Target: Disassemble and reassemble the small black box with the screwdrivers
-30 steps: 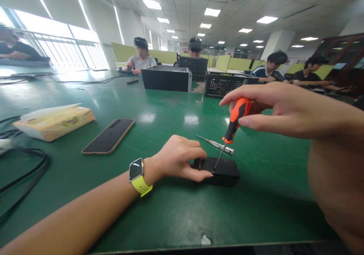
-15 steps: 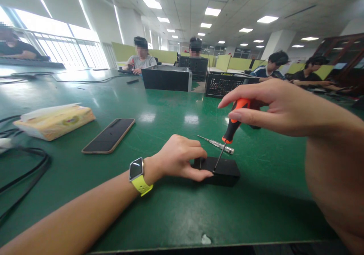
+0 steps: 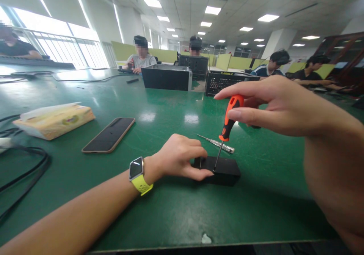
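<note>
A small black box (image 3: 227,170) lies on the green table (image 3: 159,217). My left hand (image 3: 183,157) grips its left end, thumb along the near side and fingers over the far side. My right hand (image 3: 264,107) holds an orange and black screwdriver (image 3: 233,109) by its handle, thumb in front and index finger stretched over the top. The shaft leans slightly, and its tip meets the box's upper face near my left thumb; any screw there is too small to make out. Just behind the box rests a thin tester screwdriver (image 3: 224,146) with a clear handle.
To the left lie a phone (image 3: 109,135), a pack of tissues (image 3: 54,120) and black cables (image 3: 34,171). Farther back stand an open black case (image 3: 167,79) and a perforated black case (image 3: 216,84). Several people sit around the far side of the table.
The screwdriver's handle has turned in my right hand and tipped a little to the left, more upright. My right index finger has shifted slightly left. My left hand and the box stay put.
</note>
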A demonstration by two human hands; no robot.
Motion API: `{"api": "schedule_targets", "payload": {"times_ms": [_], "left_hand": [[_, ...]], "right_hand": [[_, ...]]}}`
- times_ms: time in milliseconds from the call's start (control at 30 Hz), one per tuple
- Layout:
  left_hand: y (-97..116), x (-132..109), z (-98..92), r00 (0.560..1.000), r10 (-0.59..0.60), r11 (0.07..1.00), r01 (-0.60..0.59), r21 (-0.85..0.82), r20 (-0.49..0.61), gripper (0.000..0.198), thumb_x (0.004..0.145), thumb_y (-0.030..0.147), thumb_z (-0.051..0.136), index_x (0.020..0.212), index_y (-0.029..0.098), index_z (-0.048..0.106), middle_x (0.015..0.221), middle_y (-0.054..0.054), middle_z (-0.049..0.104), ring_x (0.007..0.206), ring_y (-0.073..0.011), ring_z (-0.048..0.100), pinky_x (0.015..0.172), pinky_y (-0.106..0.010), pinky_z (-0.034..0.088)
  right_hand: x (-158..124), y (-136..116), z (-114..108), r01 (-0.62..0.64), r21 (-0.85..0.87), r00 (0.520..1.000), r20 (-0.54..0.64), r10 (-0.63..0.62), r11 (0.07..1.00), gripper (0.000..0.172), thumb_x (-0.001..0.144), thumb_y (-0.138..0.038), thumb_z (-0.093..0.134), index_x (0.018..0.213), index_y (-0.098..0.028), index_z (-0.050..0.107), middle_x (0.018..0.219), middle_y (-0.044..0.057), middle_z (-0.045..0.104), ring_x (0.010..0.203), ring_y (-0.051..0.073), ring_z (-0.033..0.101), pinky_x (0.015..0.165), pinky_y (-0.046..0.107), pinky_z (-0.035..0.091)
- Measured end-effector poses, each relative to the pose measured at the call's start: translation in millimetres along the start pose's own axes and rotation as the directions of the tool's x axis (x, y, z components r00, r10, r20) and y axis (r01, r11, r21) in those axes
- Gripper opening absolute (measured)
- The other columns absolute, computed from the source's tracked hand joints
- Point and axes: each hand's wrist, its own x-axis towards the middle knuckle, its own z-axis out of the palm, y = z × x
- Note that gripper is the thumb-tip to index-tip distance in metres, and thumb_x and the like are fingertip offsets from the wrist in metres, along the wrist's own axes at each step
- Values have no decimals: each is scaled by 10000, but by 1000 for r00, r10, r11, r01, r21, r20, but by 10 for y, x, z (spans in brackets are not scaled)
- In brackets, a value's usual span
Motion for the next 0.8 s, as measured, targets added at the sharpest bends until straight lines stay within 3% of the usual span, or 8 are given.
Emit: {"api": "schedule_targets", "payload": {"times_ms": [100,233,600,800], "left_hand": [[0,-2,0,1000,-3,1000,3,1,4,328,778,489,646,738,164,667,580,21,591,485,-96,527,447,-238,338],[0,-5,0,1000,-7,1000,7,13,7,334,784,501,631,735,172,662,581,23,589,487,-91,525,449,-234,340],[3,7,-2,1000,-3,1000,3,-8,2,323,783,482,641,721,166,661,576,21,583,486,-96,522,449,-239,329],[1,-2,1,1000,-13,1000,13,-6,5,325,786,488,634,736,169,671,584,20,596,492,-102,535,454,-245,338]], "right_hand": [[22,-14,30,8,-8,999,-40,-9,1000,378,874,-500,568,984,-172,721,569,-12,579,505,116,481,500,254,351],[27,-16,22,-34,14,999,12,34,999,349,882,-499,558,863,-193,726,565,-7,583,508,125,490,498,264,351],[-43,18,-55,-18,85,999,43,15,996,373,852,-426,606,1154,-215,665,892,49,711,712,192,623,592,290,466],[-60,38,-90,-43,114,996,78,34,993,411,855,-388,596,1233,-231,632,935,51,720,712,196,637,612,301,487]]}}
